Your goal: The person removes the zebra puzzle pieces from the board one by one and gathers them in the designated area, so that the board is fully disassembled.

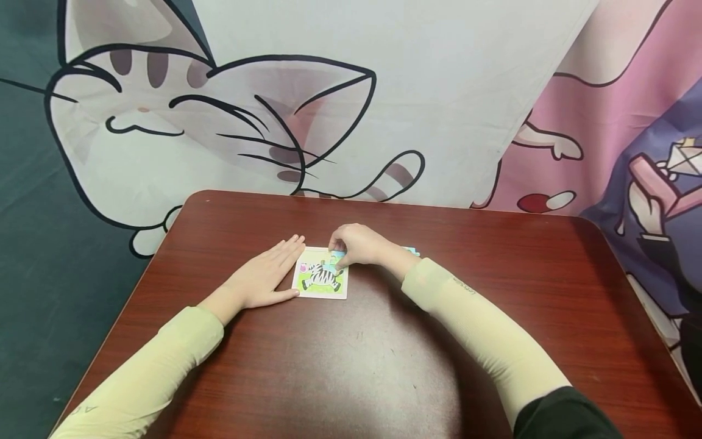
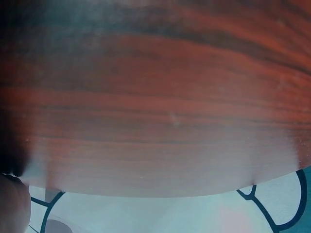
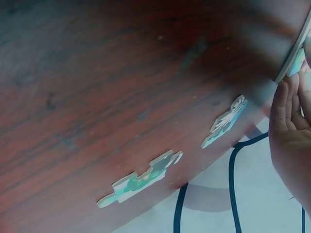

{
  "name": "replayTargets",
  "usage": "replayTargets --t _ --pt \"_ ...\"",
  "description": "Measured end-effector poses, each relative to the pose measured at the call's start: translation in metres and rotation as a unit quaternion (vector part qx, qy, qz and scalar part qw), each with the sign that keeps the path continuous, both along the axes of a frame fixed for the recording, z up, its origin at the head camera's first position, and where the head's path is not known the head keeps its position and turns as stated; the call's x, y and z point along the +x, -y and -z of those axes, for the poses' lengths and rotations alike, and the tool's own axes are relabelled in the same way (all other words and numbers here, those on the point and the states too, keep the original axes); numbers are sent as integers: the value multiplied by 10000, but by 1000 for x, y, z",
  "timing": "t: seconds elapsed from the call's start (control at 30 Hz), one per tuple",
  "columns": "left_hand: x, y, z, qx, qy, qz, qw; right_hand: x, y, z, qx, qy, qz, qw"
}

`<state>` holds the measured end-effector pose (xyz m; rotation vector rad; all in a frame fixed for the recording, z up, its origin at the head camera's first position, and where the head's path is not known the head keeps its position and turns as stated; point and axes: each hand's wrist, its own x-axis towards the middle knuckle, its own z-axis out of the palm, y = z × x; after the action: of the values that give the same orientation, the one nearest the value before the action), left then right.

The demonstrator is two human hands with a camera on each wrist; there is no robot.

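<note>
A small square puzzle board (image 1: 320,294) with a white border and a picture of a running zebra on green lies on the table. My left hand (image 1: 269,274) lies flat with straight fingers, its fingertips and thumb at the board's left edge. Over the board's upper right part, my right hand (image 1: 356,245) pinches a light blue puzzle piece (image 1: 337,256) between thumb and fingers. Its outline is mostly hidden by the fingers. In the right wrist view the right hand (image 3: 294,116) is beside the board's edge. The left wrist view shows mostly table.
Two loose puzzle pieces lie on the brown table (image 1: 384,366) to the right of the board: a green and grey one (image 3: 141,182) and a blue and white one (image 3: 226,121). In the head view, the right forearm partly covers a blue piece (image 1: 411,250). A cat-print cloth (image 1: 439,110) hangs behind.
</note>
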<state>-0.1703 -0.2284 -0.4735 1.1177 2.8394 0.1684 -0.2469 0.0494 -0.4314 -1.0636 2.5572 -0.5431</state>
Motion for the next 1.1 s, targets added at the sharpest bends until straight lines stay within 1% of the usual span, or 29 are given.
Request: replayTargets --t 0.13,0.3,0.43,0.53,0.7,0.87,0.93,1.1 --pt "1 0 -1 7 1 -2 10000 3 -1 -1 59 -41 157 9999" --pt "1 0 0 27 5 27 10000 6 -3 0 2 -136 191 9997" --pt "0 0 2 34 -27 41 10000 8 -3 1 -169 -189 168 9995" --pt "-1 0 2 27 -16 33 10000 7 -4 2 -413 -120 170 9989" --pt "-1 -1 1 30 36 17 10000 4 -8 2 -959 172 166 9951" --pt "-1 -1 0 9 23 14 10000 1 -12 1 -1331 515 57 9898" --pt "-2 -1 1 -5 15 7 10000 0 -13 -1 -1420 678 41 9875" --pt "-2 1 1 1 4 17 10000 0 -16 -13 -1619 1052 130 9811"
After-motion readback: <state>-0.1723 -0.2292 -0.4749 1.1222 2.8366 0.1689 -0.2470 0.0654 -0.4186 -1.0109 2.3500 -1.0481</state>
